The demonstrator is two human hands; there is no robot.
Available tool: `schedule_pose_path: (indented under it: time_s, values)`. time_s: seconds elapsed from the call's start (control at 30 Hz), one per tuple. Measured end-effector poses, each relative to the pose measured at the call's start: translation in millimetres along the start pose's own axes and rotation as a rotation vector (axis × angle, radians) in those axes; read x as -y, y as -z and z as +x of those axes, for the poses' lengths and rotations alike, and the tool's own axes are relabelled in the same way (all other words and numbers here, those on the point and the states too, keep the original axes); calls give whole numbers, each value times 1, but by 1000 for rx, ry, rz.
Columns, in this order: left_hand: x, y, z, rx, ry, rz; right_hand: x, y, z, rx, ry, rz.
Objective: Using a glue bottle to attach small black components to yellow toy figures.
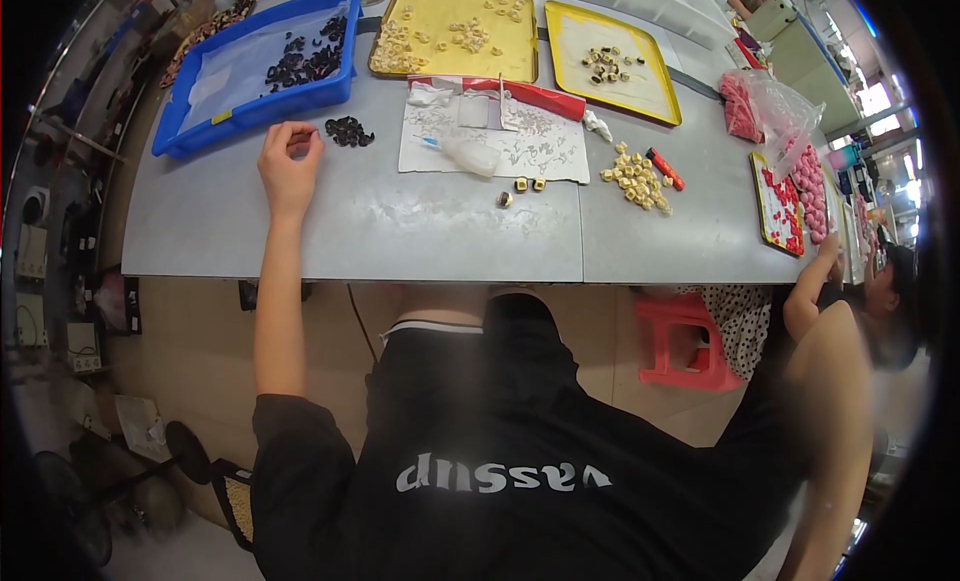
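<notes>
My left hand [290, 159] is over the table, in front of the blue tray [180, 143]. Its fingertips curl against the thumb in a pinch; whatever may be between them is too small to make out. A small pile of curved black pieces [348, 132] lies just right of it. Farther right, a squeeze bottle [472, 158] with a blue tip rests on a white sheet [552, 164]. Three small cream-and-black pieces, one a cube [520, 185], sit in front of that sheet. My right arm [835, 431] bends at the right, with its hand out of view.
Yellow trays hold cream bits [468, 36] and cream-and-black pieces [607, 66]. A pile of cream cubes [637, 179] lies beside a red tube [665, 169]. Pink and red pieces [811, 196] are at the right, near another person [890, 291]. A red stool [655, 346] stands below the table.
</notes>
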State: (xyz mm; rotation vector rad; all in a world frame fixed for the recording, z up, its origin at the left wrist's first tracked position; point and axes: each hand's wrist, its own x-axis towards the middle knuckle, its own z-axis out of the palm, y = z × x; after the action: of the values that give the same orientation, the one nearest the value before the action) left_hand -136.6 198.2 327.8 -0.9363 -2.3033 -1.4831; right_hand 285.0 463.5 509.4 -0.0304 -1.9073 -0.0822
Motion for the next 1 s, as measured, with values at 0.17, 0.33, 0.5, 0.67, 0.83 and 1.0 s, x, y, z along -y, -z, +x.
schedule_pose_path:
  time_s: [0.17,0.33,0.5,0.67,0.83,1.0]
  values:
    - [0,-6,2,3,5,-12,5,-1,4,8,14,-11]
    - [1,-3,5,-27,-52,-12,13,-9,9,13,34,4]
    - [-6,-2,0,-29,-56,5,24,-15,6,11,36,17]
    - [-5,-2,-8,-23,-48,7,22,-9,-1,3,26,13]
    - [1,-1,-8,19,-42,36,5,-8,-4,13,32,34]
    - [-13,-13,16,2,-108,-4,0,-25,20,-37,65,-16]
